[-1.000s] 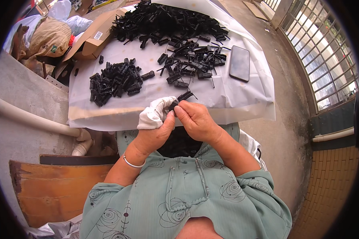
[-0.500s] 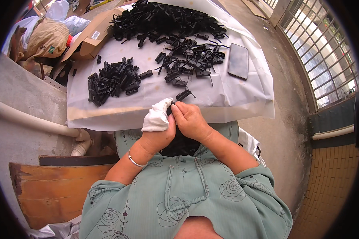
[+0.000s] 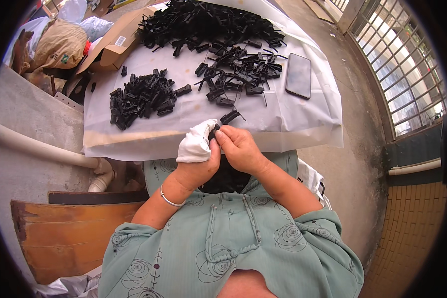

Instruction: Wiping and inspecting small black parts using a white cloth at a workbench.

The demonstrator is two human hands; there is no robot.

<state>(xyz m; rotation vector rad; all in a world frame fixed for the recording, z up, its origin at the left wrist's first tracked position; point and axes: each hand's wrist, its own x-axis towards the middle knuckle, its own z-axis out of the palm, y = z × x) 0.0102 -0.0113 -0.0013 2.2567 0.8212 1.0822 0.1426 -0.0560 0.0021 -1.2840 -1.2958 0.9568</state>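
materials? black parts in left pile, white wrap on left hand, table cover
Black parts: probably moulded plastic, mostly matte; similar repeated shapes.
White wrap: likely fabric, matte; soft folds around the left hand.
Table cover: probably plastic film, slight sheen; translucent, creased.

In view are one left hand [image 3: 207,158], one right hand [image 3: 241,149], one white cloth [image 3: 195,143], one bracelet [image 3: 170,200], one phone [image 3: 298,76] and one cardboard box [image 3: 115,48]. Black parts [image 3: 244,74] form three piles [image 3: 146,99], too tangled to count singly, besides one held piece [image 3: 214,131] and at least three stray pieces [image 3: 229,117].
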